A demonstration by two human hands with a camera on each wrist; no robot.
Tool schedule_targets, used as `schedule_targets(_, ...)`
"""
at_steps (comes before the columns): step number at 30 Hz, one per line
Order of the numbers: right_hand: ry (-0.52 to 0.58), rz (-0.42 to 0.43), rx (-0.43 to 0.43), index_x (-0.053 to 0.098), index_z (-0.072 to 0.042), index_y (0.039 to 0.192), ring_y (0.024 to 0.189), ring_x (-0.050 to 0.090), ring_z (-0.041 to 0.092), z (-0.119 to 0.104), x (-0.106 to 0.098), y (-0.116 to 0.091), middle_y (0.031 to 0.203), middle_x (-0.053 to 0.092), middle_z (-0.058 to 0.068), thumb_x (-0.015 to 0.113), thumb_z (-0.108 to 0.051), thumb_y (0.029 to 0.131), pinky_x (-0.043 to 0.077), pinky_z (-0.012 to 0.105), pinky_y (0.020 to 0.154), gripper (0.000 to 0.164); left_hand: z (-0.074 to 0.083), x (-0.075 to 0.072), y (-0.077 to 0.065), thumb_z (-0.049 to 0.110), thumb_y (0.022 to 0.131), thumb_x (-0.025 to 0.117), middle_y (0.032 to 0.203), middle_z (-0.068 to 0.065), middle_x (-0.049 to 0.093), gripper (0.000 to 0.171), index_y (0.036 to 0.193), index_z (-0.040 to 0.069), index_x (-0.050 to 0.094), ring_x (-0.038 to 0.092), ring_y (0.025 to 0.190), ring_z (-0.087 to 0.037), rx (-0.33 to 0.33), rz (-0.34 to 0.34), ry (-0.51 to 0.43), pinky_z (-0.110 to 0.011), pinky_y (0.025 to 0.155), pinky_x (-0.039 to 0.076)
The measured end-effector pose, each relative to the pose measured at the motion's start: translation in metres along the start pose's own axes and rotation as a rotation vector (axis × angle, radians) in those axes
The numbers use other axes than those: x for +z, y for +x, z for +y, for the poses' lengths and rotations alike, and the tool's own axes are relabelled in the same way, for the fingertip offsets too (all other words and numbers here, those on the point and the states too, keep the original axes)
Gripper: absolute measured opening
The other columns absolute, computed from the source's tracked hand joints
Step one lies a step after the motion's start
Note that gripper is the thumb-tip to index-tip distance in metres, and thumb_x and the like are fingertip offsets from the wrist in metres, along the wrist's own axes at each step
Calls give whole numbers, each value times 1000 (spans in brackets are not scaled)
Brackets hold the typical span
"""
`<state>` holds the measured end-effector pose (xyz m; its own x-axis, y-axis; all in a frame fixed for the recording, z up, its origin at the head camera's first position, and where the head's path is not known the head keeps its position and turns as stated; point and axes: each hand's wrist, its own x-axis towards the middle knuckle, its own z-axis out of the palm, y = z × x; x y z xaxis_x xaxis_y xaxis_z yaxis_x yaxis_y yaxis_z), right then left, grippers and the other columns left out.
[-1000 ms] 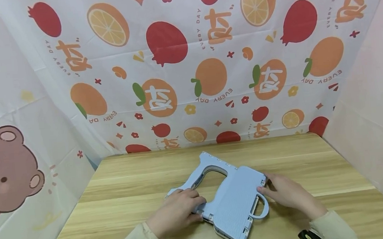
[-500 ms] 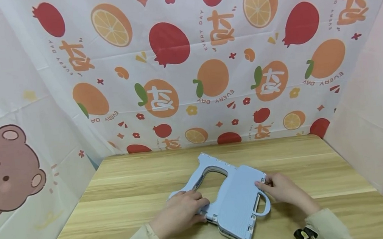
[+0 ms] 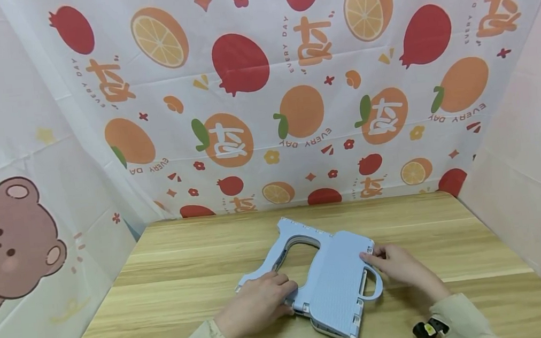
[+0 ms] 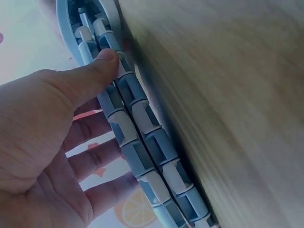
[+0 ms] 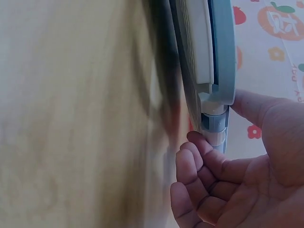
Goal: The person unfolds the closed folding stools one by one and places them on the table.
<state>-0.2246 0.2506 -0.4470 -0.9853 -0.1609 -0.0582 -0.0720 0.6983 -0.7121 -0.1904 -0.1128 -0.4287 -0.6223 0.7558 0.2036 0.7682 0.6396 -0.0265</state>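
Observation:
A light blue folding step stool (image 3: 336,286), folded flat, lies on the wooden table. Its ribbed top panel is on the right, with a loop handle (image 3: 376,283) at the edge; a leg frame with a large opening extends to the left. My left hand (image 3: 258,305) grips the leg frame's near edge. In the left wrist view the thumb (image 4: 107,59) presses the row of blue and white hinges, fingers behind. My right hand (image 3: 400,267) pinches the panel's right edge above the handle. The right wrist view shows those fingers (image 5: 187,164) curled under the edge by a white hinge.
The wooden table (image 3: 171,253) extends around the stool. A fruit-print curtain (image 3: 255,100) hangs along its far edge. Pale cloths, one with a bear print (image 3: 6,240), close off the left and right sides.
The stool has turned slightly counterclockwise, its near corner shifting right. My right thumb has moved a little farther up the panel's edge. My left hand keeps its grip.

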Motion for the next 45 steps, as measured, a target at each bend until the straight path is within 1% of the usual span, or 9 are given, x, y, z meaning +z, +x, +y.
schedule_targets(6,52,-6,6,54,-11,81,67,42,13,-5,-9,2,72,47,-2,65,-42,107,37,25,59,42,-1,-1,-1,39,93,84,107,12,70,35,122,24,72,64,97,-7,-16,14,-39,-23,70,55)
schedule_targets(13,35,34,3,65,-7,95,78,50,16,-15,-20,-1,84,59,1,67,-43,106,42,28,64,38,-1,-3,-3,38,95,82,114,11,72,41,130,21,72,68,106,-10,-3,61,-90,-30,80,62)
schedule_targets(18,17,66,-33,70,-5,99,84,55,16,-24,-27,-2,90,65,4,67,-40,106,46,28,68,36,0,-7,-3,39,98,78,116,10,73,41,132,18,71,68,105,-9,11,72,-149,-28,81,61)
schedule_targets(26,-31,116,-68,73,-3,109,92,61,16,-37,-40,-4,99,73,6,64,-41,107,52,31,75,40,2,-13,-4,40,100,75,115,11,72,36,129,20,69,67,101,-5,27,103,-204,-25,79,58)
schedule_targets(30,-36,135,-64,73,0,115,92,60,18,-46,-47,-6,101,72,8,62,-44,108,51,31,75,46,4,-15,-4,42,102,72,113,11,72,35,128,20,68,65,99,-4,22,108,-232,-25,79,57)
schedule_targets(33,-13,138,-47,72,0,121,96,61,20,-51,-50,-8,107,73,11,59,-47,109,52,32,78,51,5,-17,-4,42,102,72,112,9,73,35,127,19,67,64,97,-4,22,116,-250,-27,80,58)
schedule_targets(37,13,141,-41,70,2,130,112,65,29,-60,-55,-10,124,73,19,53,-51,111,57,43,91,59,6,-18,-3,39,101,73,114,5,75,37,129,15,67,67,100,-7,32,139,-274,-30,85,60)
schedule_targets(40,29,149,-44,65,4,139,123,64,36,-67,-59,-10,135,70,23,47,-54,113,57,53,101,66,6,-19,-1,38,102,73,120,2,76,40,132,13,67,71,106,-10,30,151,-306,-33,92,62)
schedule_targets(45,98,184,-90,57,6,149,128,64,40,-79,-61,-10,143,66,26,41,-51,115,59,53,102,68,6,-19,1,40,104,70,125,1,76,42,135,11,67,71,110,-10,4,149,-399,-34,96,62)
